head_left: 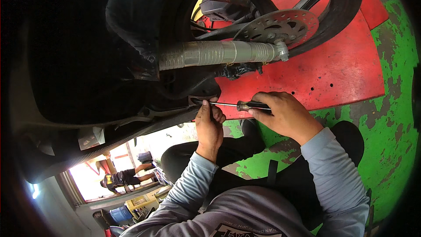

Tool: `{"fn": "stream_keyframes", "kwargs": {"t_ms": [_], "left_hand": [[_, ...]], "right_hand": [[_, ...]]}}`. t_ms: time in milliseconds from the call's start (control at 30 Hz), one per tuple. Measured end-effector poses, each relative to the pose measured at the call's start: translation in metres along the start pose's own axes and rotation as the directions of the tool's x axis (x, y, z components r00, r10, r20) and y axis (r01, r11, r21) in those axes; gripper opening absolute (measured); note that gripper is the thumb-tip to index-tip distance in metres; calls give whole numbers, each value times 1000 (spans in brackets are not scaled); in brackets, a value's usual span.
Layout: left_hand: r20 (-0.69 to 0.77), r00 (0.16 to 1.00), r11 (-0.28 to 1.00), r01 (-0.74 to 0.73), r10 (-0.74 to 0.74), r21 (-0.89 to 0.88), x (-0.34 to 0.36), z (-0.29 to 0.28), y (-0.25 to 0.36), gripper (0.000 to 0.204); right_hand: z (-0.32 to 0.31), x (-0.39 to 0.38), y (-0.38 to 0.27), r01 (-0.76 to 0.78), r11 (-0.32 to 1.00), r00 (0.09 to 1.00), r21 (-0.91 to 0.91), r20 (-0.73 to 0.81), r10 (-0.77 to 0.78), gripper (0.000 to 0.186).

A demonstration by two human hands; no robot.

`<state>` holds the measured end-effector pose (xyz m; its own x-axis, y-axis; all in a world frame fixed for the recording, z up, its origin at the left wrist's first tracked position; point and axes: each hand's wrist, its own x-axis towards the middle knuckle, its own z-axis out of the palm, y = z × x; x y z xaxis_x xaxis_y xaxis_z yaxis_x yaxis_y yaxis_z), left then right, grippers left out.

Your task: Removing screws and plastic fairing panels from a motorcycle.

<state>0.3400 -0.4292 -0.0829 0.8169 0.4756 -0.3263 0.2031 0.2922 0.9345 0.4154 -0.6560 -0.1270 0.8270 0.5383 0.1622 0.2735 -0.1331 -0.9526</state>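
Note:
My right hand (287,114) grips the dark handle of a screwdriver (242,105), its metal shaft pointing left. With thumb and fingers closed, my left hand (209,127) pinches the shaft near its tip. The tip meets the lower end of a dark motorcycle body panel (153,113); my left thumb partly covers that spot, so the fastener cannot be seen. Just beyond my hands run a silvery fork leg (219,53) and a black brake caliper (240,70). A drilled brake disc (307,21) sits at the wheel (349,8).
The wheel rests over a red platform (346,77) with small holes. Worn green paint covers the floor (394,149). My bent legs are below my forearms. At lower left, a person (123,179) bends in a bright doorway, near a blue container (120,213) and yellow shelving (141,201).

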Motion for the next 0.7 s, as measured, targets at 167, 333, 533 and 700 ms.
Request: {"fn": "stream_keyframes", "kwargs": {"t_ms": [167,333,533,700], "left_hand": [[-79,997,999,-8,12,53,0,4,-4,37],[-19,999,997,-45,46,66,-1,3,-5,39],[-62,998,1000,3,-2,23,-7,13,0,31],[-76,997,1000,1,-2,-7,-9,24,-12,22]], "right_hand": [[-9,12,1,19,1000,995,-4,103,-19,38],[-4,26,-5,-586,751,771,305,495,400,51],[8,12,-10,13,945,989,-327,141,36,38],[19,1,-21,156,835,979,-527,-31,-202,36]]}}
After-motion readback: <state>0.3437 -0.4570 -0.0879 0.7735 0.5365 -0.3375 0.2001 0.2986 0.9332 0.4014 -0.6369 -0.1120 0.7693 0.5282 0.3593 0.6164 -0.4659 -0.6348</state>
